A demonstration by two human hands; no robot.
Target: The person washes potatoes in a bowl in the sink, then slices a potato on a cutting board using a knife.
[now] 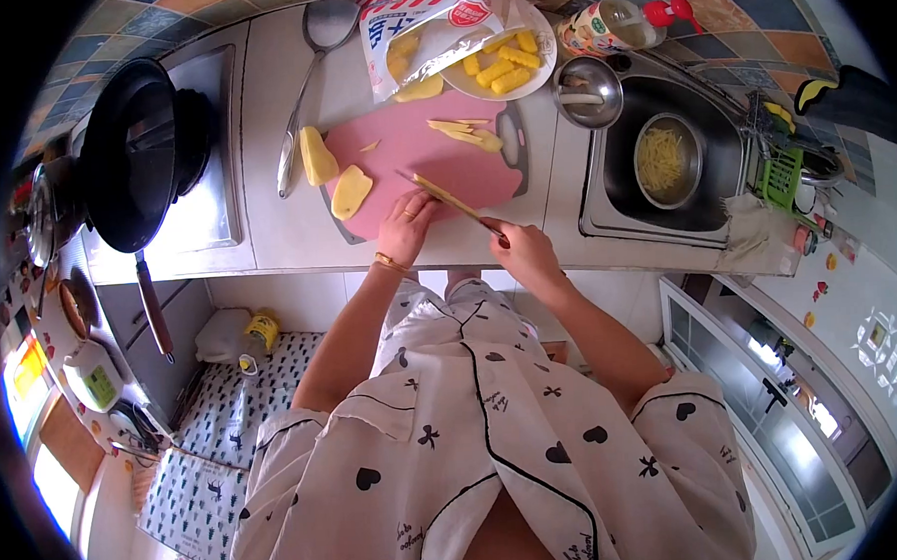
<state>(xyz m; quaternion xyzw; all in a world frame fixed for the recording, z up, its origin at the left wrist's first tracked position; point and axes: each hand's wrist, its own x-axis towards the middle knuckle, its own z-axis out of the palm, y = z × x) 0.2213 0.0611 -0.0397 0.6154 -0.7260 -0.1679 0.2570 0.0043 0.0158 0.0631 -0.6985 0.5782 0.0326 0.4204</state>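
On the pink cutting board (pixel 382 138), my right hand (pixel 528 253) is wrapped round the handle of a knife (pixel 474 213). The blade points up and left. Beside the blade, my left hand (pixel 406 228) rests with its fingers bent together over a piece of potato, mostly hidden by the fingers and knife. Left of it lie a cut potato piece (pixel 351 192) and a larger peeled piece (pixel 317 157). Thin potato slices (pixel 472 135) lie at the board's upper right.
A plate of yellow sticks (pixel 509 65) stands behind the board, beside an open bag (pixel 398 32). A ladle (pixel 300 96) lies at the left. The sink (pixel 605 198) holds a bowl of potato strips (pixel 664 160). A black wok (pixel 128 154) is at the far left.
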